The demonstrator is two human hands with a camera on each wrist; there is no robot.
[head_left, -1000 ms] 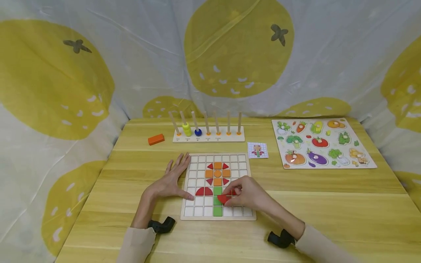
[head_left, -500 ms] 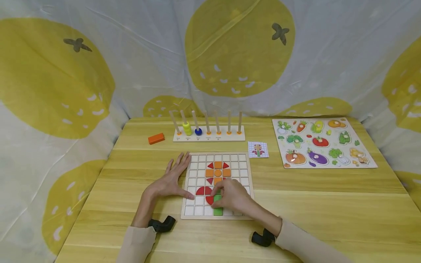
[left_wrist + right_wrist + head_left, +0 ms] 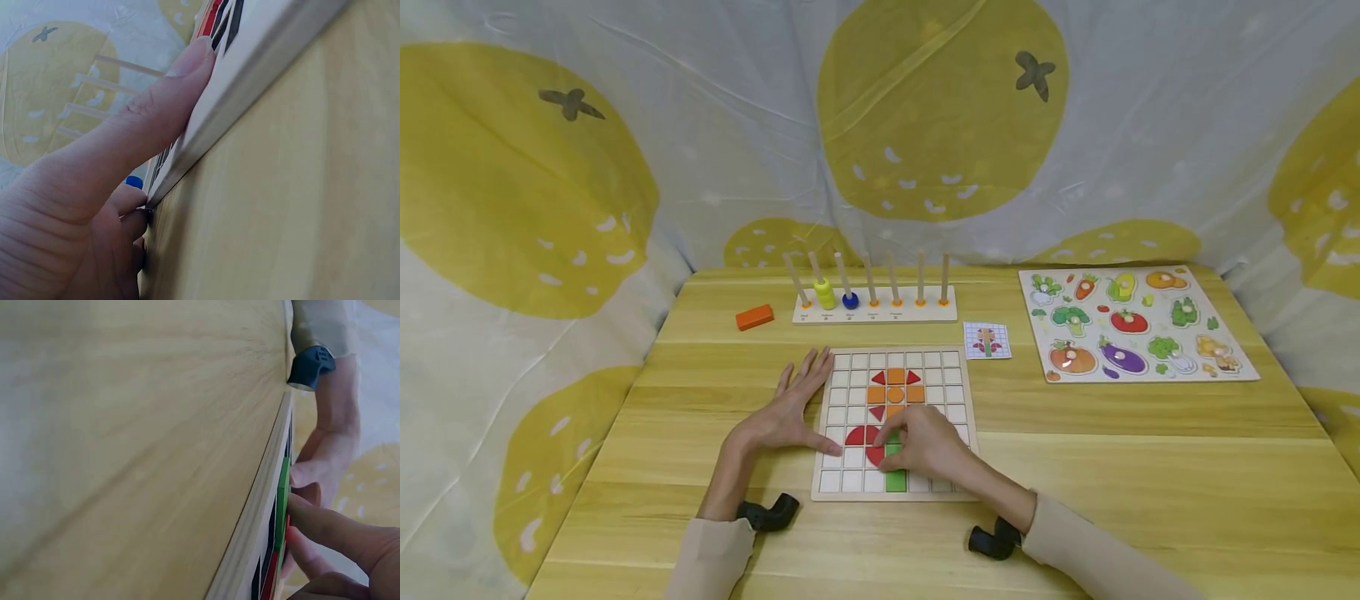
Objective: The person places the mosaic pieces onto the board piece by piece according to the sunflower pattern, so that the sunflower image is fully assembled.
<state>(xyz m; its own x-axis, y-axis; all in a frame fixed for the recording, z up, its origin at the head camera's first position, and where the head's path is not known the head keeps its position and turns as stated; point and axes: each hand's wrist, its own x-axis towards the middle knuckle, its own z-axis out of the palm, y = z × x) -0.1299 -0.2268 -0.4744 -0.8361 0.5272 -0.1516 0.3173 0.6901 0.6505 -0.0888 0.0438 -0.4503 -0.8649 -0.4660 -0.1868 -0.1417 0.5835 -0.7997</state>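
Observation:
A square wooden grid board [image 3: 820, 492] lies on the table with coloured tiles forming a flower-like pattern. My left hand [image 3: 782, 417] rests along its left side, fingers spread and fairly straight, the thumb [image 3: 190, 59] over the rim. With thumb and index finger, my right hand [image 3: 928, 442] pinches a red quarter-circle tile [image 3: 874, 456] at a cell left of the green squares [image 3: 897, 481]. Two more red quarter-circles [image 3: 856, 437] sit just above it. Orange squares [image 3: 896, 377] surround an orange circle [image 3: 896, 395]. My right hand hides the tiles on the board's right.
Behind the board stands a peg rack [image 3: 874, 312] with yellow and blue beads. An orange block [image 3: 754, 317] lies to its left. A small pattern card [image 3: 987, 341] is right of the board's top corner, and a vegetable puzzle [image 3: 1138, 325] lies at the right.
My right hand has carried the red quarter-circle tile leftward across the green column to the cell beneath the other red tiles. My left hand has stayed in place.

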